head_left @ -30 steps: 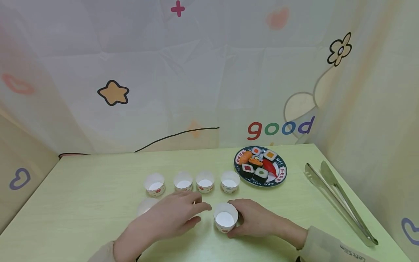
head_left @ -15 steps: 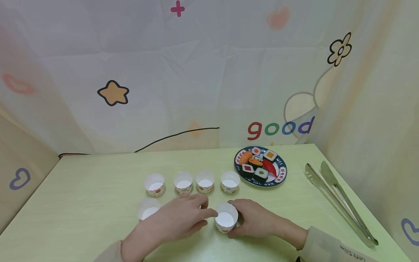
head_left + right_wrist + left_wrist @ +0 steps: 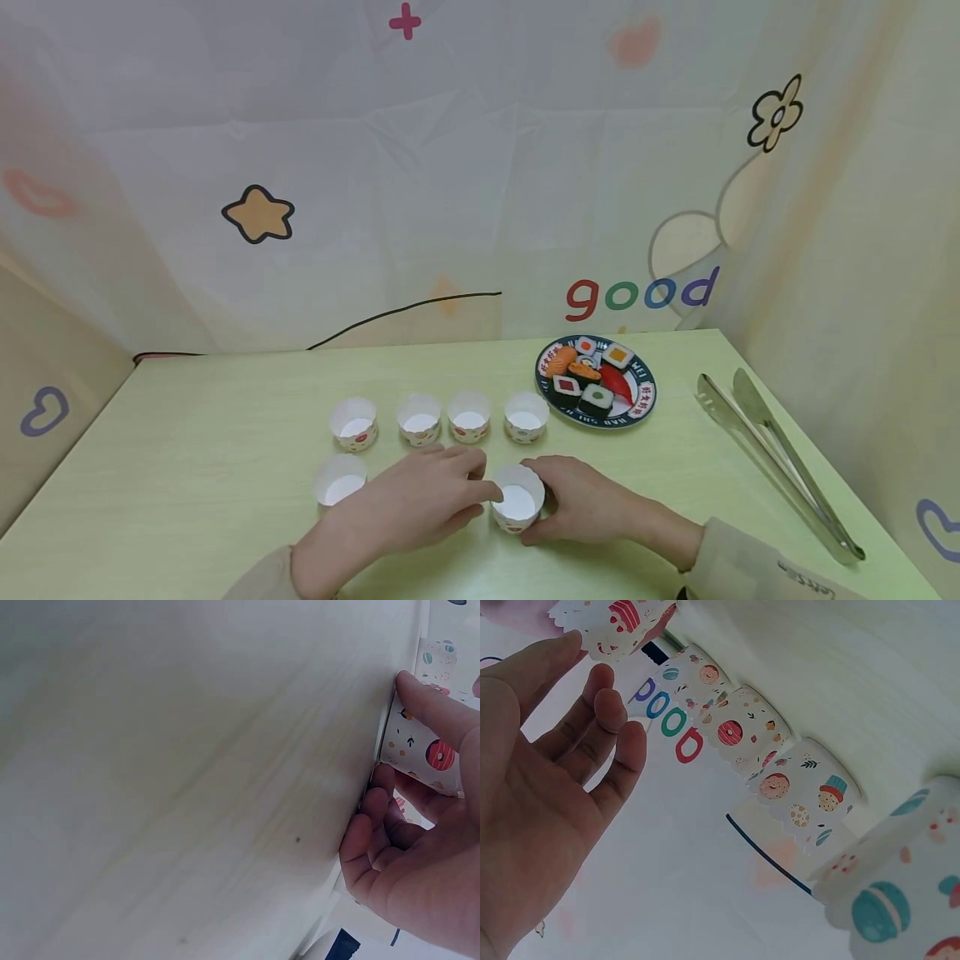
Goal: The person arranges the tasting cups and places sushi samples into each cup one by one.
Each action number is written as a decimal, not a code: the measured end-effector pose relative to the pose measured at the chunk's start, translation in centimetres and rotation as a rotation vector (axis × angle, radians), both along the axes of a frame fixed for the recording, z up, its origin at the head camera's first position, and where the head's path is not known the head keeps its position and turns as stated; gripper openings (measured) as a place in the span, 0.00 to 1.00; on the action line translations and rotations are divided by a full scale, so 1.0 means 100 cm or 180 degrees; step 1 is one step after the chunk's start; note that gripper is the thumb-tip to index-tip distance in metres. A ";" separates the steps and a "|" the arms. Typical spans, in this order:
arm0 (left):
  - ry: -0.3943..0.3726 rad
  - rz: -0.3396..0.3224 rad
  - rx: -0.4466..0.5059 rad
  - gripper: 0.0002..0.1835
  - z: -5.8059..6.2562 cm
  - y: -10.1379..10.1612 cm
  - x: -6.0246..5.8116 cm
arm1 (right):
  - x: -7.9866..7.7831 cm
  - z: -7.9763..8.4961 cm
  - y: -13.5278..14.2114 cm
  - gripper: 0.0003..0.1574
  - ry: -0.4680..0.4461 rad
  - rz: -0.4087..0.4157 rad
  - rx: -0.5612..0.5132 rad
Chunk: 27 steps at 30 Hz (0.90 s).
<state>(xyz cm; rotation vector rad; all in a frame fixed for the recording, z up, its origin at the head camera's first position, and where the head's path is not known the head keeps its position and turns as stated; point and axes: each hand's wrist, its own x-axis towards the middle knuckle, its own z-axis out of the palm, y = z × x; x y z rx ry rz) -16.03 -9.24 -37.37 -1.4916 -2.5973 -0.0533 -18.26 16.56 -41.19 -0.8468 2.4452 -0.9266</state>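
Observation:
My right hand point(image 3: 581, 500) grips a white paper baking cup point(image 3: 517, 502) from its right side, thumb in front and fingers behind. In the right wrist view, a printed donut shows on the cup point(image 3: 420, 746) beside the thumb, with the fingertips low against the table. My left hand point(image 3: 420, 500) hovers from the left, its index fingertip over the same cup's rim and the other fingers loosely bent. The left wrist view has a fingertip overlapping the scalloped edge of the cup point(image 3: 619, 626), with space between that finger and the others.
Several more paper cups stand behind the hands, including a left-end cup point(image 3: 354, 423) and a right-end cup point(image 3: 527, 417). Another cup point(image 3: 340, 479) is left of my left hand. A plate point(image 3: 647, 398) of sushi pieces sits back right; metal tongs point(image 3: 798, 467) lie at the right edge.
My left hand has moved right, bringing its index finger from beside the held cup to over its rim, and uncovering the cup at left. The right hand keeps its grip in place.

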 end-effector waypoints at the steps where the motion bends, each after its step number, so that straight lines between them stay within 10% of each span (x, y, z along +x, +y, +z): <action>1: 0.0011 -0.0007 -0.0005 0.11 0.000 0.000 -0.001 | 0.000 0.000 0.000 0.31 -0.0007 -0.0006 0.0007; 27: 0.0259 -0.0223 0.0076 0.04 -0.001 0.010 -0.008 | -0.001 -0.004 0.001 0.28 0.0178 0.0069 -0.0018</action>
